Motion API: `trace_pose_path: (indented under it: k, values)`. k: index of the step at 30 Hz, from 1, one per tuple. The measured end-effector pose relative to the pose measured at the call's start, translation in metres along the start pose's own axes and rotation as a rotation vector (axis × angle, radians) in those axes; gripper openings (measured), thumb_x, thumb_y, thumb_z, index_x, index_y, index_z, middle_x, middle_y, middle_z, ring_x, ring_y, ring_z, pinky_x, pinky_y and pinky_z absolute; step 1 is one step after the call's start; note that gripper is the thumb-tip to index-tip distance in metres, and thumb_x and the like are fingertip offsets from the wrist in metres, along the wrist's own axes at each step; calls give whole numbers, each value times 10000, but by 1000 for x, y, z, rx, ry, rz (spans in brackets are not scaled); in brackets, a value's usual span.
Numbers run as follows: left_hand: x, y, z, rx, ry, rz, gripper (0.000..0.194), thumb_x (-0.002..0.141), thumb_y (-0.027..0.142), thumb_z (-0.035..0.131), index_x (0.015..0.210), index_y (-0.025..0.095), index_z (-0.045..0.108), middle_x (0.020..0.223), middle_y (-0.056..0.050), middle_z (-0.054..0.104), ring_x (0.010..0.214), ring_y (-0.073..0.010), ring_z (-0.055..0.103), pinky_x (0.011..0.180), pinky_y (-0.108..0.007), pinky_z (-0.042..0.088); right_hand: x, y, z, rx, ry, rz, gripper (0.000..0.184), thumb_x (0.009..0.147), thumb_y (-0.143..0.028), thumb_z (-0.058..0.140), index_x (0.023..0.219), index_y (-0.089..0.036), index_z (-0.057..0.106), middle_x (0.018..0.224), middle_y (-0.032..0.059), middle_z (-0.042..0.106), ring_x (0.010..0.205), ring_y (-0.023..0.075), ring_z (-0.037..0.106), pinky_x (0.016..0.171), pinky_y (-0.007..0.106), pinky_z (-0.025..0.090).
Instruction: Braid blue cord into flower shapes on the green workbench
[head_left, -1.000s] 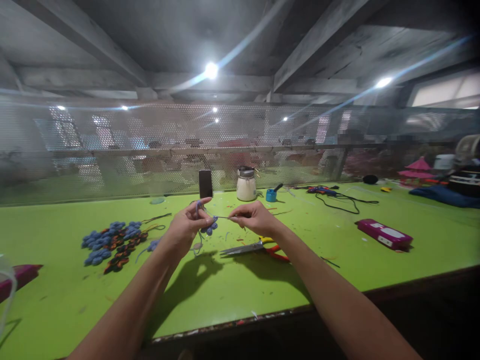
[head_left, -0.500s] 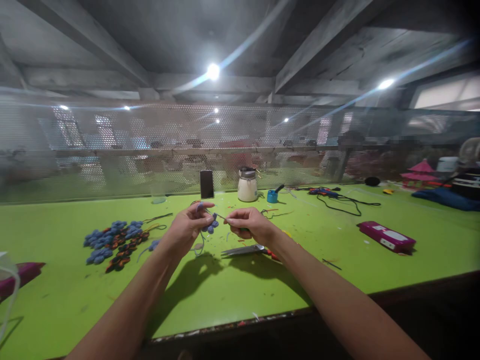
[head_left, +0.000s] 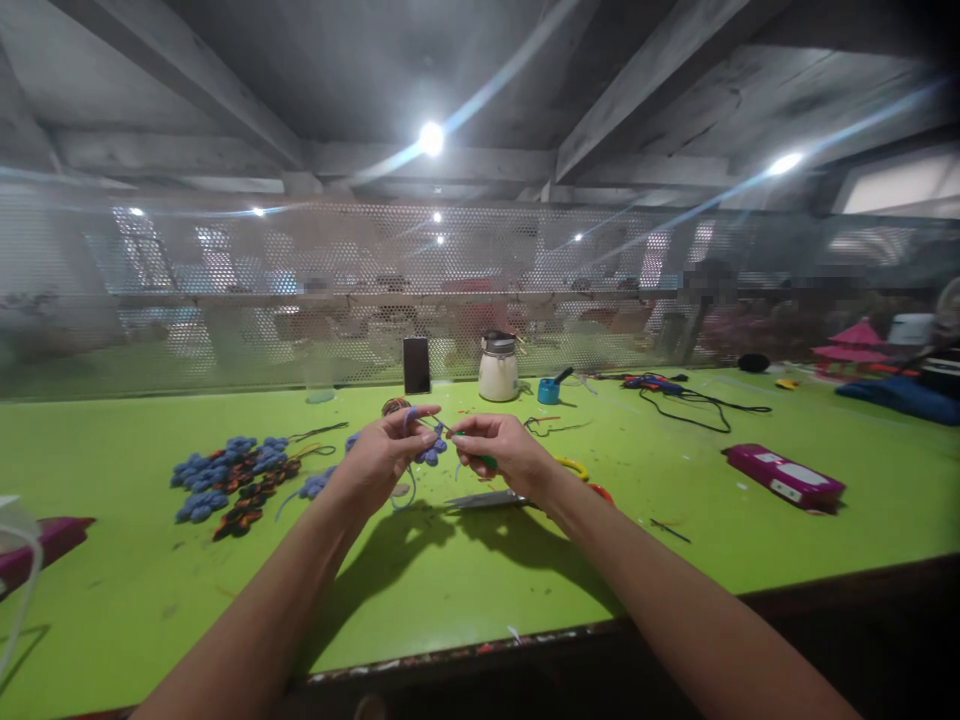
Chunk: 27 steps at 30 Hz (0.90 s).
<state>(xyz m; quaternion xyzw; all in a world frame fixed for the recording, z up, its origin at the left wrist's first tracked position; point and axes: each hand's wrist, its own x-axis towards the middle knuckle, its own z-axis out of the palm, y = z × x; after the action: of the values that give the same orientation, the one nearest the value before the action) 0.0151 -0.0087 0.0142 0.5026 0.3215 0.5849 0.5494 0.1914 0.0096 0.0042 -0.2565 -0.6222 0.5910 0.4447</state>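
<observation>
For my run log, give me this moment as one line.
left hand: pinching blue yarn piece | right hand: holding green-handled tool | scissors: on table

The right hand (head_left: 501, 448) is closing in on the left hand (head_left: 386, 450), the gap between their fingertips shrinking through this last second! Less of the thin tool is stretching between them now, and its green handle (head_left: 488, 462) is coming into sight below the right hand's grip. Behind the left hand, a striped yarn ball (head_left: 393, 405) is emerging. And the scissors (head_left: 484, 500) are now showing their red loop beyond the right forearm!
</observation>
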Motion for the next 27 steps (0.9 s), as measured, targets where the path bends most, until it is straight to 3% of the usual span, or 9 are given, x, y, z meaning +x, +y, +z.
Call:
trace_pose_path:
  k: [5,9,14,18,23,25,27]
  values:
    - [0,-3,0,32,-62,-58,460,581,64,750,1030,113,663,698,-24,629,662,-111,575,650,-240,419,3,1,3,-227,46,-80,215,720,-236,624,905,-138,579,494,-58,534,335,48,388,349,178,299]
    - [0,-4,0,83,-69,-43,512,570,67,755,1067,125,643,704,-14,628,662,-113,578,637,-239,425,4,0,4,-389,57,-144,352,755,-160,555,1102,-131,607,492,-67,490,368,46,381,392,182,322]
    - [1,-4,0,137,-36,-42,671,529,54,758,1173,100,574,641,6,606,611,-111,565,640,-254,442,4,0,4,-397,57,-173,335,742,-170,569,1055,-110,671,468,-62,460,380,40,342,402,190,290]
    - [1,-6,0,330,-46,25,787,531,60,736,1277,134,497,582,24,597,575,-127,556,615,-269,444,4,2,3,-410,52,-95,317,714,-154,587,1007,-99,694,451,-56,476,359,41,338,383,195,281]
    - [-1,-13,4,566,11,260,524,572,76,696,1082,198,670,624,1,638,584,-138,559,588,-240,420,6,7,4,-157,134,60,354,679,-171,619,1019,-92,676,420,-56,487,336,39,324,349,179,220]
    - [-2,-15,7,562,79,341,431,575,80,700,985,210,713,672,-7,655,615,-138,565,607,-229,423,7,8,5,-14,180,104,404,645,-186,654,1037,-91,661,434,-50,503,337,35,328,347,171,194]
    - [-1,-16,9,496,93,340,438,582,100,716,1007,203,704,699,-13,669,630,-140,572,631,-236,432,7,8,7,89,207,103,449,613,-198,687,1047,-91,650,460,-39,525,348,36,358,352,166,198]
